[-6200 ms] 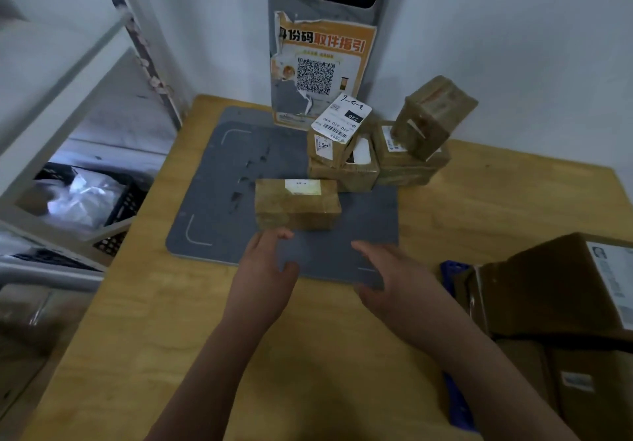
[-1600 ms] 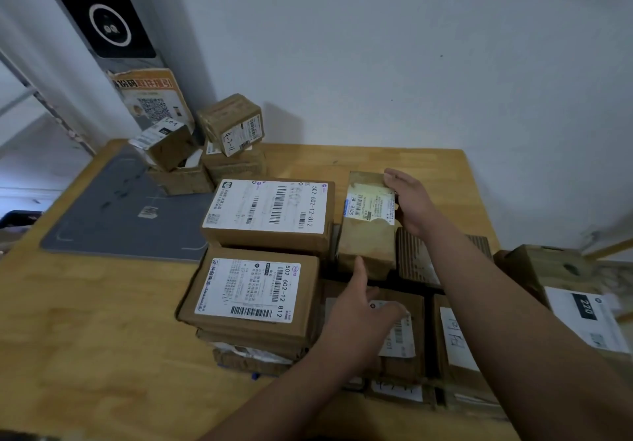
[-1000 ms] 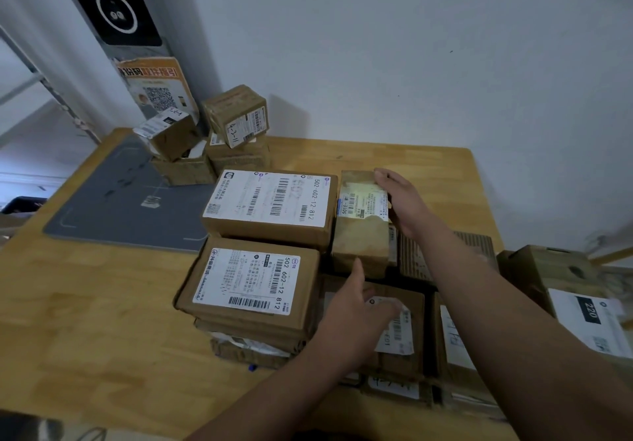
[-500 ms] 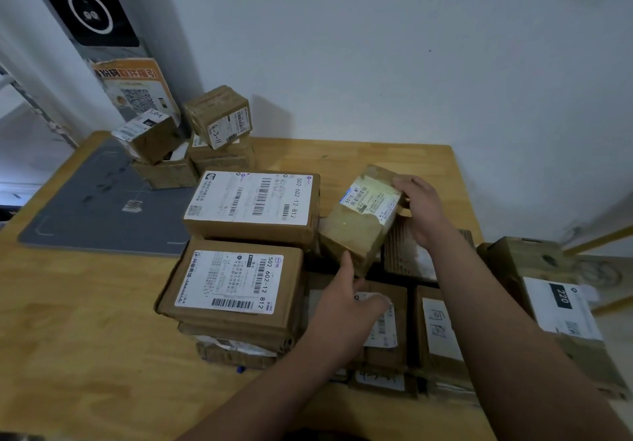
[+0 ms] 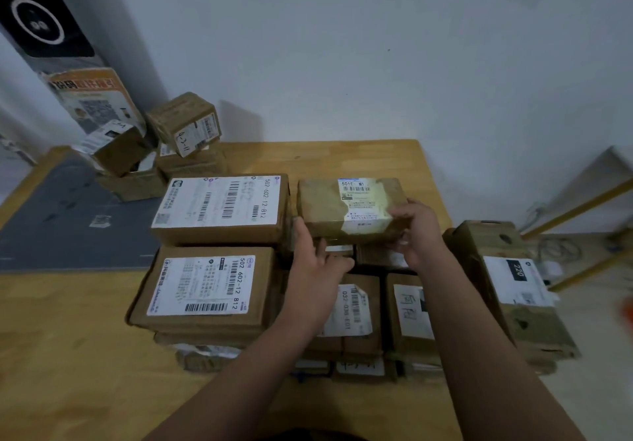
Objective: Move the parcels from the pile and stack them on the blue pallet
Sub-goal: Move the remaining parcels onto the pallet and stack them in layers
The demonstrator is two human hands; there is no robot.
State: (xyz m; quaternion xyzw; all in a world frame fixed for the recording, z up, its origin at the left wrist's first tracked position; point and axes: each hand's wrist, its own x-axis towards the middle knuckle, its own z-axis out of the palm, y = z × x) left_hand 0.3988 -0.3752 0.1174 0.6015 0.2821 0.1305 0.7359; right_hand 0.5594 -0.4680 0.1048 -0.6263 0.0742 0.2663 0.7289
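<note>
Taped parcel (image 5: 342, 207): on top of the stacked parcels (image 5: 212, 283), at the stack's 1 o'clock, just beside large labelled box (image 5: 219, 207).
Left hand (image 5: 317, 269): fingers straight, pressed against the parcel's left end.
Right hand (image 5: 419, 235): fingers curled round its right near corner.

1. Hands: two, the left hand (image 5: 313, 269) and the right hand (image 5: 416, 231).
2. Large parcels with a white label on top: two, the far large parcel (image 5: 219, 206) and the near large parcel (image 5: 205, 286).
3. Small boxes (image 5: 183, 123) in the back pile: four visible.
4. Taped parcel (image 5: 352, 207): one.
5. Grey mat (image 5: 68, 221): one.
6. Box marked 220 (image 5: 513, 290): one.
</note>
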